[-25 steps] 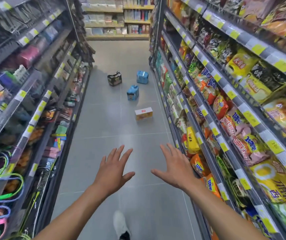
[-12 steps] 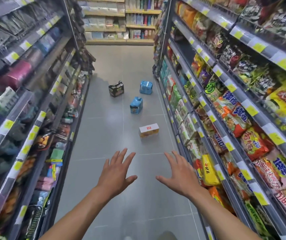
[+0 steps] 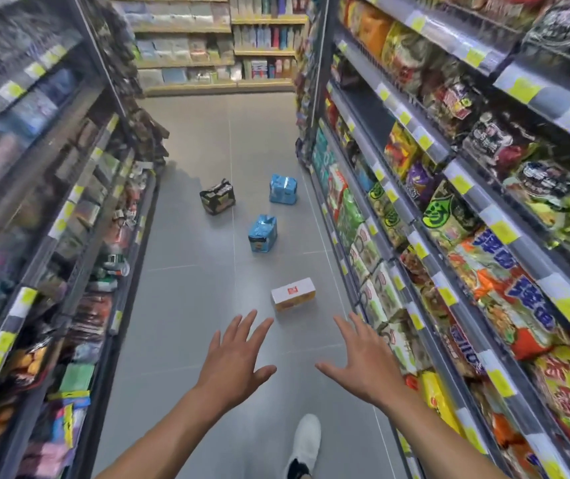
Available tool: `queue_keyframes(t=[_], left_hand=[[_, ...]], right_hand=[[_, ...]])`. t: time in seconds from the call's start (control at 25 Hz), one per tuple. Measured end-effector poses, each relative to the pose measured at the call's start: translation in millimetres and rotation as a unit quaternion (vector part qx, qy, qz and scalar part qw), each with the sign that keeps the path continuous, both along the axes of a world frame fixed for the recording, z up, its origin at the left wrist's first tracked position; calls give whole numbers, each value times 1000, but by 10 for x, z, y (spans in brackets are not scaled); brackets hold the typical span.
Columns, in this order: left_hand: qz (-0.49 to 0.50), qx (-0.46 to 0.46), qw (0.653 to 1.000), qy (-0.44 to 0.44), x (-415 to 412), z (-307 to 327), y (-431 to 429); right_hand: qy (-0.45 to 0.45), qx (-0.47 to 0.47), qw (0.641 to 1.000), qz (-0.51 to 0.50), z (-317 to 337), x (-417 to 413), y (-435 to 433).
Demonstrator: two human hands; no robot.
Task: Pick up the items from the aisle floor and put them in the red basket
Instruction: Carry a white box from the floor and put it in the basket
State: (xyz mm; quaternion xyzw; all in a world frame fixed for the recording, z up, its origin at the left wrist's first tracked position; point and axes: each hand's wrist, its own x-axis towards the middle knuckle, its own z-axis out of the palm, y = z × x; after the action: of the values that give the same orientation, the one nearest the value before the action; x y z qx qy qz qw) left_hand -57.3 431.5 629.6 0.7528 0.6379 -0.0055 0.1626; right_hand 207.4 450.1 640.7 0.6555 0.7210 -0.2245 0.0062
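1. The small white-topped cardboard box with orange sides point(image 3: 293, 294) lies flat on the grey tiled aisle floor point(image 3: 190, 305), just beyond the fingertips of both hands and between them, a little nearer the right hand point(image 3: 363, 366).
2. Farther out past the box stands a blue plastic-wrapped pack point(image 3: 262, 233). Beyond that are a second blue wrapped pack point(image 3: 283, 189) ahead of the right hand and a dark black-and-green printed pack point(image 3: 217, 197) ahead of the left hand point(image 3: 233, 361). All four are well apart from each other.
3. Both hands are held out palm-down with fingers spread, empty and touching nothing.
4. No red basket shows in this view, so its place cannot be told.
5. The step in hand looks like the approach to the nearest box. To do it well, the person would likely stoop until the hands flank the box's long sides, then close on it evenly. It looks light and stiff, so a modest squeeze should do.
6. The snack shelf point(image 3: 425, 236) runs close beside the right hand. Its front edge could catch an elbow on the way down.
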Motion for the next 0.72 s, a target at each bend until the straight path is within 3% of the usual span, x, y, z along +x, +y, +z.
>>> queue_keyframes(t=[0.36, 0.72], left_hand=[[15, -50, 999, 10, -7, -226, 1746], [29, -114, 993, 16, -536, -697, 3457]], right_hand=[[-38, -53, 996, 58, -232, -1, 2036], [-99, -112, 985, 81, -741, -316, 3884]])
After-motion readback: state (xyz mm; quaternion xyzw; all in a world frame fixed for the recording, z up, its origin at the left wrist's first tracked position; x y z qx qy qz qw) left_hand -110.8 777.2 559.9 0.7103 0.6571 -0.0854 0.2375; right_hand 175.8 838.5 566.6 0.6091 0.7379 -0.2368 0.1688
